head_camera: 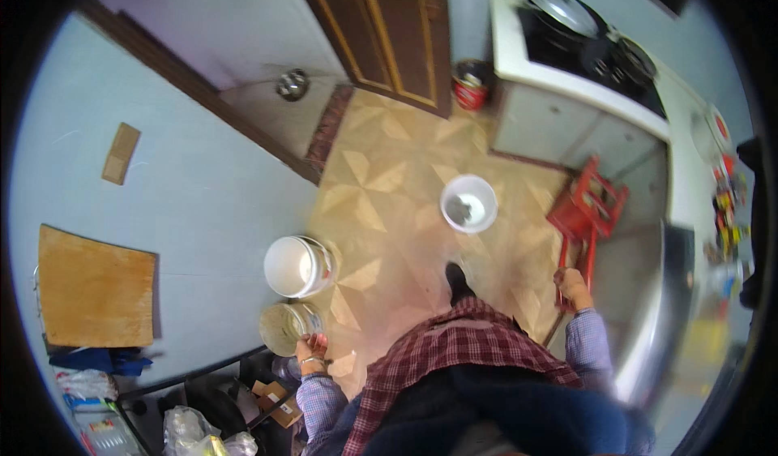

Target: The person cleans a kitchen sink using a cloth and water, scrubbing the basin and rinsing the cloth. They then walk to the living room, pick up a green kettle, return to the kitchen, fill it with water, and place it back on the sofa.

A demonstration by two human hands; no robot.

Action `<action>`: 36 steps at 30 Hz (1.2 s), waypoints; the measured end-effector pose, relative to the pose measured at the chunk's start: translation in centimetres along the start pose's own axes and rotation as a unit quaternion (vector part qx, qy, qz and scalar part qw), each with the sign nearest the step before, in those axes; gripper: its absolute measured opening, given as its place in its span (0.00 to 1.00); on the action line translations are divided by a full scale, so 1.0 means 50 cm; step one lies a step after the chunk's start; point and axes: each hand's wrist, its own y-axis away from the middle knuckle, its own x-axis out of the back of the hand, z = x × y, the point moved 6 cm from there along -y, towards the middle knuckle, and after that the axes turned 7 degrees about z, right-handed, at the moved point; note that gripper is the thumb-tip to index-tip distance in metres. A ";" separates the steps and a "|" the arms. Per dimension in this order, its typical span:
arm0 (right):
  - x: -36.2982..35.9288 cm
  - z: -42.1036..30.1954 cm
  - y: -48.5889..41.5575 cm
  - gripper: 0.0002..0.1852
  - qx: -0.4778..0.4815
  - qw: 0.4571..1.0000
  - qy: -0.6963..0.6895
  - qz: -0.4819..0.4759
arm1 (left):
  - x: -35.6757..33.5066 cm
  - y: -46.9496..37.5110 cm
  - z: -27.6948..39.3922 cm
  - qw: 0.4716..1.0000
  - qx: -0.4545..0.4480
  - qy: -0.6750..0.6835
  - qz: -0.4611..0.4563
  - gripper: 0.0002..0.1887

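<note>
My left hand [312,348] hangs with loosely bent fingers and nothing visible in it. In the picture it overlaps the edge of a stained, pale bucket [276,328]. A cleaner white bucket [287,266] stands just beyond that one, against the wall. My right hand [572,287], its fingers curled, overlaps the lower part of a red stool [577,210] beside the cabinets. Whether the fingers grip the stool is unclear. Ahead of my foot [458,283], a white bucket [468,204] on the floor has a grey, cloth-like thing [458,209] inside.
A brown door [389,36] stands ajar beside a doorway with a dark threshold [329,126]. Along the right runs a white counter [608,100] with a stove and a lidded wok [562,15]. A red container [470,93] sits by the door. Bagged items [188,425] lie left.
</note>
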 end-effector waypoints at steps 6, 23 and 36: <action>0.041 -0.443 -0.446 0.11 0.175 0.984 0.015 -0.025 | -0.088 0.125 0.131 0.992 -0.113 0.056 0.013 0.13; 0.001 -1.279 -1.064 0.14 0.405 0.910 0.021 -0.086 | -0.928 -0.140 0.544 0.974 -0.065 0.014 -0.216 0.19; 0.045 -1.711 -1.687 0.10 0.440 0.893 0.080 -0.053 | -1.802 -0.316 0.963 0.976 -0.024 0.112 -0.187 0.06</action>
